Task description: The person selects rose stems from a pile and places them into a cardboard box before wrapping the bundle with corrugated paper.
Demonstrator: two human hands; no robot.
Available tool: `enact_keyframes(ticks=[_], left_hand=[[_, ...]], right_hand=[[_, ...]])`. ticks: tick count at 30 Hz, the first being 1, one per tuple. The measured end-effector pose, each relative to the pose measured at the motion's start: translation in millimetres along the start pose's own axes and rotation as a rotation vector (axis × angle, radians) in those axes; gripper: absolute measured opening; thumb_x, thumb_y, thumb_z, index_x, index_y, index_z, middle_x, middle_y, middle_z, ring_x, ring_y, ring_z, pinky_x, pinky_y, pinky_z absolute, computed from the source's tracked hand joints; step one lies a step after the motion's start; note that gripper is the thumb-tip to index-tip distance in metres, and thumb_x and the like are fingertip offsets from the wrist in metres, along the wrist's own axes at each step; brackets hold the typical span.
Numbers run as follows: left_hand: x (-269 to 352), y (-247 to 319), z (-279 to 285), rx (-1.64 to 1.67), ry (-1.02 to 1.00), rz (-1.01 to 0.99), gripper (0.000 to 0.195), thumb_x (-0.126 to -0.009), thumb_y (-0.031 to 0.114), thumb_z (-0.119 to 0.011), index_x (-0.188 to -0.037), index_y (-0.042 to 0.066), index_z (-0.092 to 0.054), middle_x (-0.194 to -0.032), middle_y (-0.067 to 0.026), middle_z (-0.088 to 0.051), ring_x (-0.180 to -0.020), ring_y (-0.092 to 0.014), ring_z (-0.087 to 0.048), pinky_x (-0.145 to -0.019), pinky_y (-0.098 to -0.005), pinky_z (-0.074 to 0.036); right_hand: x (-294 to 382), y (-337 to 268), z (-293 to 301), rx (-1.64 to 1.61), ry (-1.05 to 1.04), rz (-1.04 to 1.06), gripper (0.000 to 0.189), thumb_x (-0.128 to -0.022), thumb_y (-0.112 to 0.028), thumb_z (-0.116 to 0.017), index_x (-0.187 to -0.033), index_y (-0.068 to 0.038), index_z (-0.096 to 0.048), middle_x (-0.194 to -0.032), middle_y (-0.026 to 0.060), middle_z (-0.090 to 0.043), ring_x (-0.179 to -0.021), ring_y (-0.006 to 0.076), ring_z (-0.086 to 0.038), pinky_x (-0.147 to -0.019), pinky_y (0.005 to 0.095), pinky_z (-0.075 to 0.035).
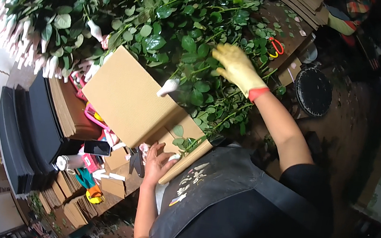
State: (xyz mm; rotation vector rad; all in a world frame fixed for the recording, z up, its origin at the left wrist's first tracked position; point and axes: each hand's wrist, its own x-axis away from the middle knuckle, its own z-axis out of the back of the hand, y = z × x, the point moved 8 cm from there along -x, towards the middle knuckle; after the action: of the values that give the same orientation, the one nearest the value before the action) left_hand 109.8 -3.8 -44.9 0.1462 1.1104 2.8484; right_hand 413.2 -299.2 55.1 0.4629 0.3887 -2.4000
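My left hand (159,163), bare, rests at corrugated cardboard (186,160). Its fingers touch or lie against a white-netted flower bud (174,157) with a short leafy stem; whether they grip it is unclear. My right hand (238,68), in a yellow rubber glove with a red cuff, is over the leafy stems (202,51), fingers spread, with nothing visibly held. Between the hands a folded cardboard sheet (128,97) stands up from the work area, and another netted bud (169,87) lies against its upper edge. Many netted, pale pink buds (22,38) hang at the pile's left end.
Red-and-yellow-handled scissors (276,48) lie beyond my right hand. Black scissors (137,163), a phone (97,147), a clear bottle (70,162) and cardboard stacks (79,210) are at left, beside black sheets (47,114). A round stool (313,91) stands right. Another person's gloved hand (340,24) shows top right.
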Motion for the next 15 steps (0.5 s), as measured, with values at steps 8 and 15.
enact_keyframes(ticks=[8, 15], left_hand=[[7.1, -4.0, 1.0, -0.027, 0.041, 0.014, 0.034, -0.078, 0.033, -0.091, -0.104, 0.013, -0.084, -0.138, -0.0179, -0.063, -0.139, -0.043, -0.05, -0.112, -0.0522, -0.044], [19.0, -52.6, -20.6, -0.139, 0.1, 0.067, 0.082, -0.073, 0.03, -0.097, -0.145, 0.012, -0.062, -0.141, -0.0199, -0.063, -0.13, -0.031, -0.062, -0.113, -0.0449, -0.044]], right_hand=[[-45.0, -23.2, 108.3, -0.64, 0.29, 0.077, 0.014, -0.1, 0.005, -0.059, -0.109, 0.001, -0.069, -0.116, 0.0189, -0.07, -0.11, 0.0274, -0.07, -0.099, 0.0366, -0.06], [15.8, -158.5, 62.7, -0.126, -0.561, 0.295, 0.006, -0.08, -0.005, -0.063, -0.078, -0.01, -0.066, -0.077, 0.0081, -0.069, -0.073, 0.0305, -0.069, -0.068, 0.0407, -0.055]])
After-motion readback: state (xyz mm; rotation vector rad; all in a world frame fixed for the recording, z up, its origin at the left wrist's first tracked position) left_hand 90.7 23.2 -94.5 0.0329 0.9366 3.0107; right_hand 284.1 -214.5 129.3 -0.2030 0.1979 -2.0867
